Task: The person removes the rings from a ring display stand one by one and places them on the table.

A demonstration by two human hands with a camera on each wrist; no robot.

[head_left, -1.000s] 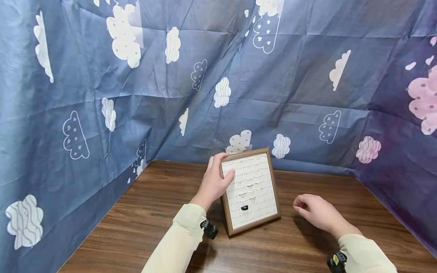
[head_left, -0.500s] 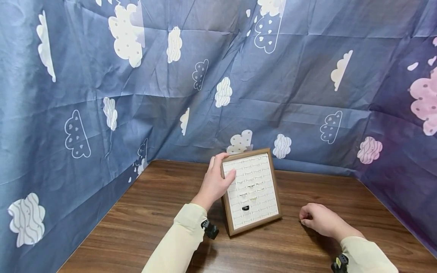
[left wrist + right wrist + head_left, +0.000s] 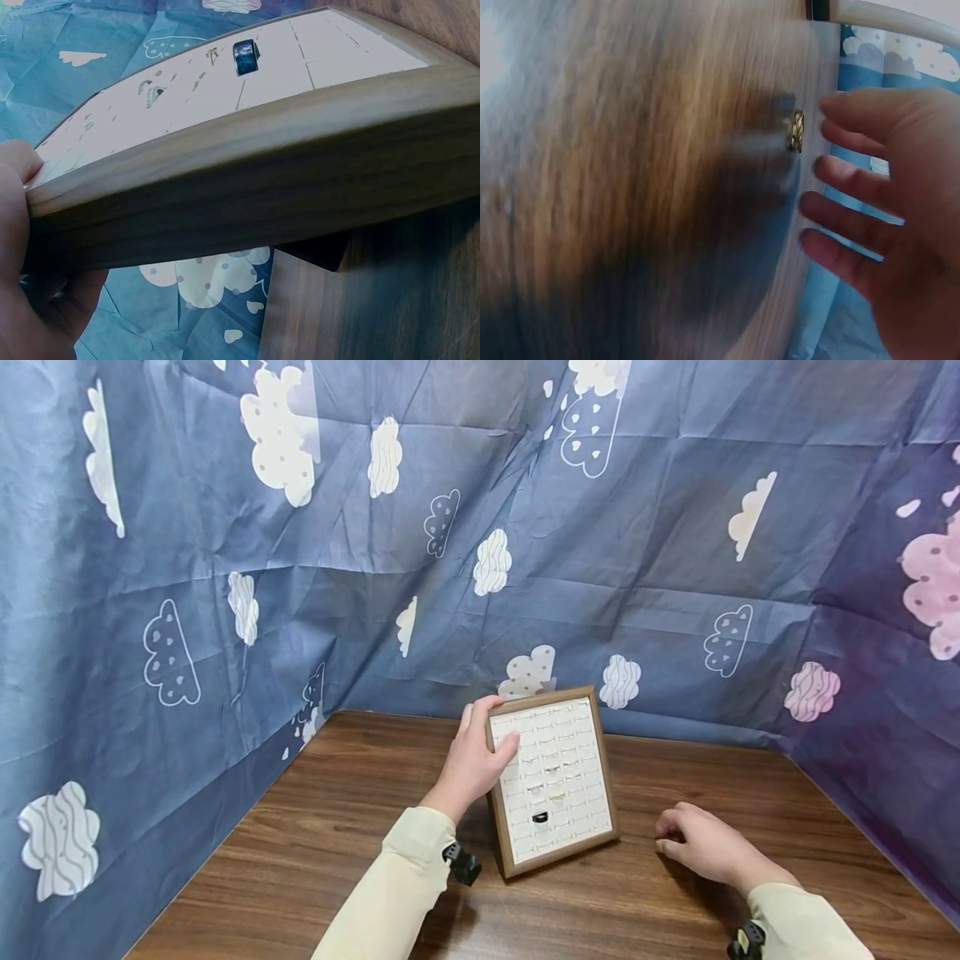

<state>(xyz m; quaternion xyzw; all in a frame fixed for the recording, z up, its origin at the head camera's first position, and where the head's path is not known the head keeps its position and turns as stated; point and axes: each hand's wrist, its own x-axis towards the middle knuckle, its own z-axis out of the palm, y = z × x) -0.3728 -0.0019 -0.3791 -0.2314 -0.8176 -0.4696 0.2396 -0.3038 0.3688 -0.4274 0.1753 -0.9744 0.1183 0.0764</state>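
Note:
A wood-framed ring display board [image 3: 553,777] with rows of slits in its white pad leans back on the table. My left hand [image 3: 474,760] grips its upper left edge, thumb on the front and fingers round the back. A wide black ring [image 3: 540,817] sits low in the pad, and several thin rings [image 3: 557,797] are set above it. Right of the board, my right hand [image 3: 701,842] is low over the table, fingers loosely bent. In the right wrist view a gold patterned ring [image 3: 796,131] is on the table just off those fingertips; the head view hides it.
The brown wood-grain table [image 3: 315,827] reaches back to a blue cloth [image 3: 645,527] printed with clouds, which hangs behind and along both sides. Beneath the board in the left wrist view, a dark flat piece [image 3: 319,249] juts out at its back.
My right hand has moved a little right and nearer to me, then slightly back, low over the table. The left hand and the board have stayed nearly still.

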